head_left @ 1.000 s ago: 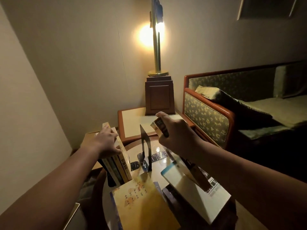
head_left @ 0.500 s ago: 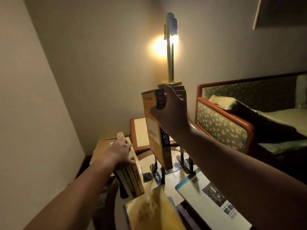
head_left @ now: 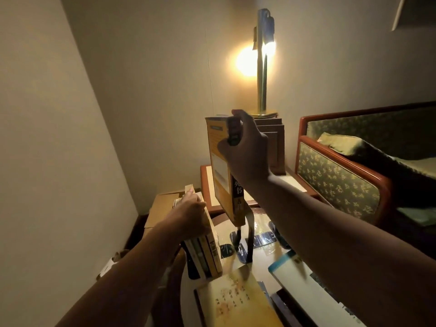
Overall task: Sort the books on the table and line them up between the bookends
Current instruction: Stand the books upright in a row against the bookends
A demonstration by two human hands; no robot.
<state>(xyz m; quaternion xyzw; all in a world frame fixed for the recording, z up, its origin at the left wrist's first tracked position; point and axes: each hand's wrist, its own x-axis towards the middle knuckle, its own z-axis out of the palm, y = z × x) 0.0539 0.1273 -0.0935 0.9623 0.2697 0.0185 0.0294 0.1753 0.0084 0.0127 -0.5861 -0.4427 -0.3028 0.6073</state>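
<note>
My right hand [head_left: 245,152] grips a yellow book with a black spine [head_left: 221,175] by its top and holds it upright in the air above the round glass table [head_left: 264,226]. Below it stands a dark metal bookend [head_left: 249,237]. My left hand [head_left: 191,217] rests on top of a row of several upright books [head_left: 207,253] at the table's left edge, fingers curled over them. A yellow book [head_left: 238,300] lies flat in front, and a white book with a blue edge [head_left: 304,284] lies flat at the right.
A brass lamp [head_left: 262,67] glows on a wooden stand at the back. A low side table [head_left: 210,182] and a cardboard box [head_left: 162,206] sit behind the glass table. A patterned sofa [head_left: 339,182] with a wooden frame fills the right side.
My right hand has lifted the yellow book from low over the table to upright, high above the bookend. My left hand has stayed on the row of books.
</note>
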